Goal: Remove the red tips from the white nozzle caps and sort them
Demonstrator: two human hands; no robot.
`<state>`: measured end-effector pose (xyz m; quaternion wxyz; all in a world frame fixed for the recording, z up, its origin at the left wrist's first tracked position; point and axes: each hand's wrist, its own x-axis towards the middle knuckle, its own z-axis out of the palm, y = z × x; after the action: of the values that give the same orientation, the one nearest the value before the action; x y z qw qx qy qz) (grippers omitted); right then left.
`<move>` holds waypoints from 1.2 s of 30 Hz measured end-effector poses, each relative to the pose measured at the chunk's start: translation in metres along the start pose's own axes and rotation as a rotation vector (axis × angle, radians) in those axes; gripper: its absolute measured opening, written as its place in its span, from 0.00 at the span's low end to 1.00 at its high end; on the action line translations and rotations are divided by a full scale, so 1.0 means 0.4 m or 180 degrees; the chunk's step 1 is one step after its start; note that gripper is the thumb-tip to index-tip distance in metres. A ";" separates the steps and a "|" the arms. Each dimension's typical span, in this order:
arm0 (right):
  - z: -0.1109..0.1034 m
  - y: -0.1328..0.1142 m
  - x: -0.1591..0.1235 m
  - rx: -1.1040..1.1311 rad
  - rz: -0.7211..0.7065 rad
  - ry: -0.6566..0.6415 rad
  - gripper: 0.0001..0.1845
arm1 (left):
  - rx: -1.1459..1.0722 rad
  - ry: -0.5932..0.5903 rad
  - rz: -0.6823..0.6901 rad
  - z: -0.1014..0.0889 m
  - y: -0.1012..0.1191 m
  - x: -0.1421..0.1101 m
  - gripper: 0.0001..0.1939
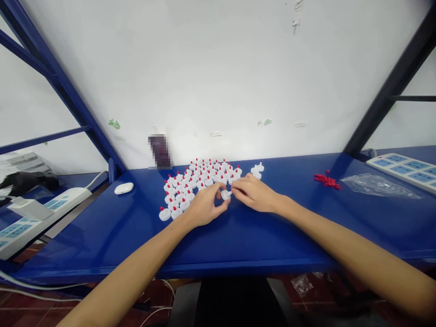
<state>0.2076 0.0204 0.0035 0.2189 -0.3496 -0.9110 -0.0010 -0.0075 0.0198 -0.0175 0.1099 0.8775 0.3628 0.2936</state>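
Note:
Between the thumb and fingers of my left hand (206, 204) is a white nozzle cap (225, 195), lying on its side with its narrow spout toward the right. My right hand (254, 193) is closed in a pinch at the tip of that spout; what its fingertips hold, if anything, is hidden. Beyond and left of my hands stand many white caps (180, 196) with small red tips, packed close together. A few white nozzle caps without red tips (257, 170) lie just behind my right hand.
Small red tips (327, 180) form a pile on the right of the blue table (272, 245), beside a clear plastic bag (378, 186). A white earbud case (124, 188) lies at left. Power strips (405, 169) flank the table, and a pixelated dark object (160, 151) leans against the wall.

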 end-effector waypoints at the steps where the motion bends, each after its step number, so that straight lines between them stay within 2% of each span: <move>1: -0.004 -0.003 -0.002 0.0060 0.0038 0.0039 0.15 | -0.0060 -0.0008 -0.0055 -0.002 0.003 -0.001 0.15; 5: -0.003 -0.019 -0.011 0.0204 0.0125 0.0154 0.15 | -0.0211 -0.0208 -0.0171 -0.008 0.009 -0.005 0.15; 12: 0.016 -0.019 -0.024 0.0254 0.0229 0.0175 0.14 | -0.0216 -0.0447 -0.0030 -0.011 0.003 -0.008 0.09; 20: 0.029 -0.011 -0.022 0.0151 -0.0046 0.0127 0.14 | -0.0114 -0.0481 0.0204 -0.006 -0.006 -0.011 0.12; 28: 0.025 -0.011 -0.024 -0.0058 -0.0235 0.0107 0.12 | -0.0164 -0.0601 0.0088 -0.006 0.006 -0.011 0.10; 36: 0.020 -0.028 -0.014 -0.0513 -0.0264 -0.0028 0.09 | 0.0152 -0.0189 0.0458 -0.004 0.002 -0.003 0.10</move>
<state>0.2010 0.0095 -0.0044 0.1858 -0.3280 -0.9226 -0.0818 -0.0086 0.0184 -0.0164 0.0783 0.9120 0.3024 0.2659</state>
